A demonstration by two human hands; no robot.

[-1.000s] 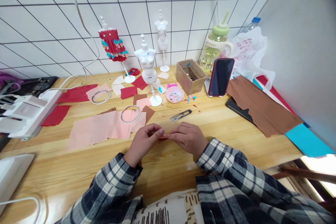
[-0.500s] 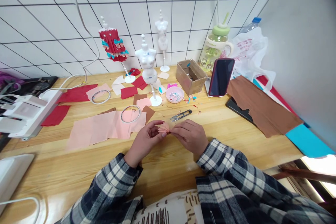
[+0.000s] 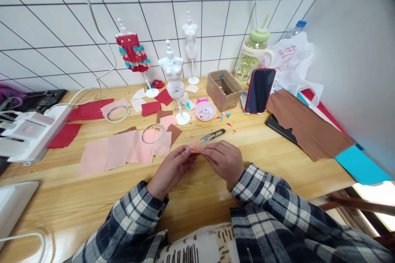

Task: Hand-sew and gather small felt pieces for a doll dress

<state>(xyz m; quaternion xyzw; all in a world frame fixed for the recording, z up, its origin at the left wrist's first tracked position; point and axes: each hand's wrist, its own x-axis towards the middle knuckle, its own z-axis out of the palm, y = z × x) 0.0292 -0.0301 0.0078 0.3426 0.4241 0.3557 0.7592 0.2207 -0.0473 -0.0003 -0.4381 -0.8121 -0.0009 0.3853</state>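
Observation:
A small gathered piece of pink fabric [image 3: 194,146] is held between my two hands, low over the front of the wooden table. My left hand [image 3: 174,167] is closed on its left side, the thumb lying on top of the folds. With thumb and fingertips, my right hand [image 3: 226,160] pinches the gathered end on the right. Just beyond my fingers lie thread snips [image 3: 212,135]. Flat pink fabric sheets [image 3: 114,150] are spread to the left, with a metal ring [image 3: 153,134] on top of them.
White mini mannequins [image 3: 175,78] stand at the back, near one in a red dress [image 3: 132,53]. A pink bowl [image 3: 205,111], cardboard box [image 3: 224,90], propped phone [image 3: 261,90] and green-lidded bottle [image 3: 251,55] sit behind my hands. Brown fabric [image 3: 308,127] lies right, a power strip [image 3: 40,131] left.
My left hand has shifted slightly down and turned, its thumb moving up onto the folds of the pink fabric. My right hand keeps its pinch almost in place.

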